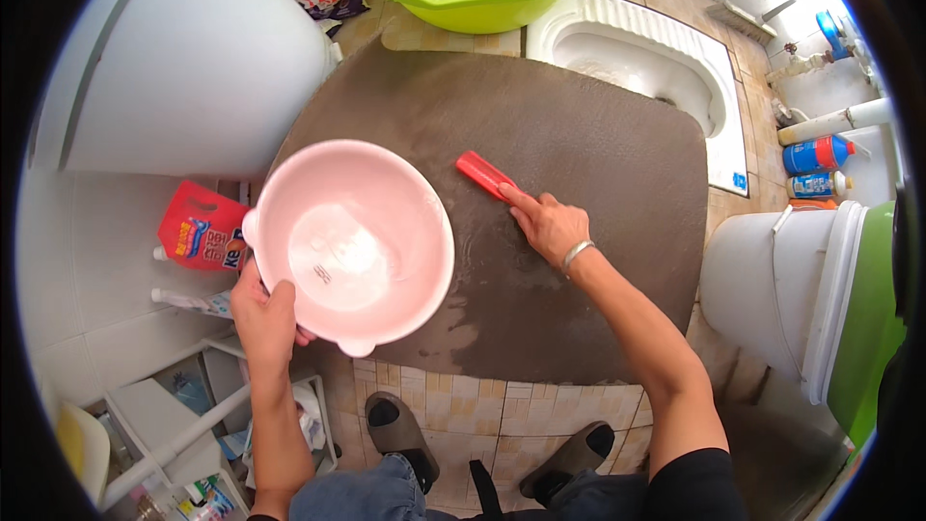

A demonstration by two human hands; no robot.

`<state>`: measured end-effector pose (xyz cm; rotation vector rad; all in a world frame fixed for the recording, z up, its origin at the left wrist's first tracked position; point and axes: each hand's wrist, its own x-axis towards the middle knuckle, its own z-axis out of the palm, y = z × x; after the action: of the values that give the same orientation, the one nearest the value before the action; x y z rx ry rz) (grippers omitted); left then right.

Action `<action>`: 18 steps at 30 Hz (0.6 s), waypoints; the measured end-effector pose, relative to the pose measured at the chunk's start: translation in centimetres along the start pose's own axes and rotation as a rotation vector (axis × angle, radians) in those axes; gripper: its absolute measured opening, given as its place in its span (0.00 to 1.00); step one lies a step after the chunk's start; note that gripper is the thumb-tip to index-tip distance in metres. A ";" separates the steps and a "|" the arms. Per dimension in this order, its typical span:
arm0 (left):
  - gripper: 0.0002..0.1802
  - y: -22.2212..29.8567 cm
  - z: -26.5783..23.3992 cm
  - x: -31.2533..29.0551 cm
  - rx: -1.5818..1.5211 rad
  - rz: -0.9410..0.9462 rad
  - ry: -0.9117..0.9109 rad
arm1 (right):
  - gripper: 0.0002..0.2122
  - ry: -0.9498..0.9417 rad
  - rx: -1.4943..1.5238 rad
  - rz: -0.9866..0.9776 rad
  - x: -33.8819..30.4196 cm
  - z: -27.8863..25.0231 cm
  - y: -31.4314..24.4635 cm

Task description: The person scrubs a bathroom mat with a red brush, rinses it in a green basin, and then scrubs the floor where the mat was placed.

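My left hand (265, 314) is closed on the rim of a pale pink plastic basin (415, 275), which is tilted so its inside faces up at me. A shallow patch of water or shine shows at its bottom. In my right hand (555, 225) is a slim red brush (482, 172), held by one end over a dark grey-brown mat (588, 154). The brush's underside is hidden. The mat covers much of the tiled floor, and wet streaks mark its surface near the basin.
A green tub (463, 10) of water stands at the far side, beside a white squat toilet (719, 87). A white bucket (752, 265) is at the right. On the left are a large white cylinder (193, 68), a red pouch (198, 222) and a storage rack (174, 439).
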<state>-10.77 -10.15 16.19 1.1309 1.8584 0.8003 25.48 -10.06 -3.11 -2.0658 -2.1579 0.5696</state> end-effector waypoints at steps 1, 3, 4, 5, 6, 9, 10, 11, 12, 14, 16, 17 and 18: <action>0.24 1.0 0.5 -0.4 0.041 0.068 0.041 | 0.25 0.034 0.037 -0.016 -1.4 1.1 -0.8; 0.27 2.6 0.8 -1.0 0.063 0.165 0.097 | 0.25 0.123 0.104 -0.059 -5.5 4.6 -3.7; 0.27 2.3 0.8 -0.9 0.077 0.222 0.142 | 0.26 0.002 0.140 -0.187 -7.2 6.0 -4.9; 0.27 1.6 0.6 -0.8 0.095 0.274 0.188 | 0.26 -0.168 0.144 -0.275 -8.2 4.9 -6.0; 0.27 1.1 0.6 -0.6 0.166 0.377 0.220 | 0.25 -0.106 0.067 -0.259 -7.8 3.8 -5.5; 0.27 1.1 1.1 -0.8 0.167 0.464 0.232 | 0.21 0.060 0.035 -0.007 -3.1 1.4 -2.9; 0.27 1.1 1.2 -0.9 0.156 0.490 0.263 | 0.22 0.085 0.070 0.111 -1.5 1.2 -3.2; 0.27 1.3 1.1 -1.1 0.180 0.512 0.279 | 0.23 0.110 0.103 0.227 -0.4 1.6 -3.9; 0.28 1.4 1.1 -1.4 0.204 0.527 0.293 | 0.24 0.101 0.106 0.222 -0.7 3.0 -5.8; 0.28 1.3 0.5 -1.8 0.270 0.592 0.339 | 0.26 0.001 0.134 0.108 -2.7 5.9 -9.5; 0.28 1.0 0.4 -1.9 0.351 0.691 0.391 | 0.25 -0.158 0.054 -0.137 -5.2 6.2 -9.2; 0.28 1.0 0.2 -2.1 0.341 0.681 0.393 | 0.24 -0.201 0.047 -0.213 -6.2 5.3 -8.0; 0.28 1.1 0.0 -2.2 0.331 0.673 0.397 | 0.23 -0.221 0.005 -0.179 -6.2 2.4 -6.9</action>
<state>-9.71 -11.72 17.75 1.9840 1.9861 1.1801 18.61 -16.67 -1.90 -1.8577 -2.4257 0.8133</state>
